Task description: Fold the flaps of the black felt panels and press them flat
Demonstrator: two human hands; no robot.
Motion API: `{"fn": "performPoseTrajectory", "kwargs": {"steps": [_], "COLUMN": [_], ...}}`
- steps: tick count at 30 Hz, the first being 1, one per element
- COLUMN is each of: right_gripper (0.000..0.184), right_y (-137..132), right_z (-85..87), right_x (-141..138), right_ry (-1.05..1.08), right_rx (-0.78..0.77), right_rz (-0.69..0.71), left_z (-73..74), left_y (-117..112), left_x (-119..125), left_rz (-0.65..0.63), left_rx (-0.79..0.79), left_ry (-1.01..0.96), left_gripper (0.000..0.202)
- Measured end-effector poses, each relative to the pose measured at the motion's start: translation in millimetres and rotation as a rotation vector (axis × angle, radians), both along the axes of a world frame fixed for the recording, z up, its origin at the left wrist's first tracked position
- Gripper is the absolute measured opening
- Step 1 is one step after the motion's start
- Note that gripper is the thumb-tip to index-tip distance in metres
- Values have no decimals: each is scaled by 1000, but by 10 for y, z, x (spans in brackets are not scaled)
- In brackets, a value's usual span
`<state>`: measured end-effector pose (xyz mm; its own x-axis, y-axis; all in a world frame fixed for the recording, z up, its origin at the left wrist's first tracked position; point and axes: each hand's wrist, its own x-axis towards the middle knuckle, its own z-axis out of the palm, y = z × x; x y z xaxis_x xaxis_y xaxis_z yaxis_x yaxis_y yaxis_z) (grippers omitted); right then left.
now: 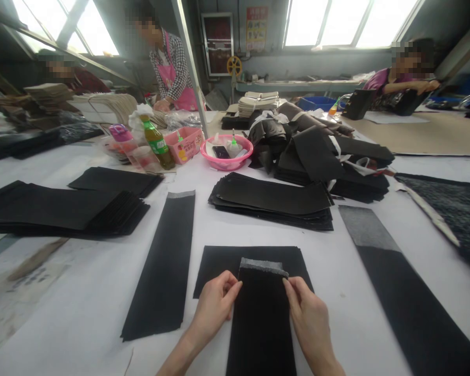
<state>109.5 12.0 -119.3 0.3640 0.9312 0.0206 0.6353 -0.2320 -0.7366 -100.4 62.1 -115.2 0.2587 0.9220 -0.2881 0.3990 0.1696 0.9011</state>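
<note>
Between my hands is a long black fabric strip with a grey band along its far end. My left hand pinches its left edge near that end, and my right hand pinches the right edge opposite. The strip's near end runs out of view at the bottom. Under its far end lies a wider black rectangular piece, partly covered. To the left a narrow stack of black strips lies lengthwise, its far tip grey. On the right rests another long black strip with a broad grey end.
Black panels are stacked ahead and at left. Behind stand a pink basin, a green-labelled bottle, a pink box and a heap of black pieces. Several people work across the white table.
</note>
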Motion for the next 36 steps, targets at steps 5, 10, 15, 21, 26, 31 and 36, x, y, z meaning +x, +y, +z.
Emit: {"fn": "performPoseTrajectory", "kwargs": {"steps": [5,10,15,21,26,31,36], "right_gripper": [41,37,30,26,27,29,30], "right_y": [17,57,112,185,190,174,171], "right_z": [-63,-43,9,58,32,-2,-5], "right_x": [44,38,20,7,10,14,11], "right_ry": [-109,-122,-122,-178,-252,-256,-246], "right_rx": [-73,-174,-280,-335,-321,-291,-312], "right_rz": [13,-2,-39,-40,-29,-26,-28], "left_z": [12,0,-35,-34,-38,-40,-11], "left_y": [-2,32,75,76,87,78,71], "left_x": [36,60,62,71,73,68,78], "left_rz": [-3,-9,-24,-18,-6,-9,-7], "left_rx": [5,21,7,-12,-25,-26,-20], "left_ry": [90,214,248,240,223,201,231], "left_gripper": [36,36,36,37,36,37,38]}}
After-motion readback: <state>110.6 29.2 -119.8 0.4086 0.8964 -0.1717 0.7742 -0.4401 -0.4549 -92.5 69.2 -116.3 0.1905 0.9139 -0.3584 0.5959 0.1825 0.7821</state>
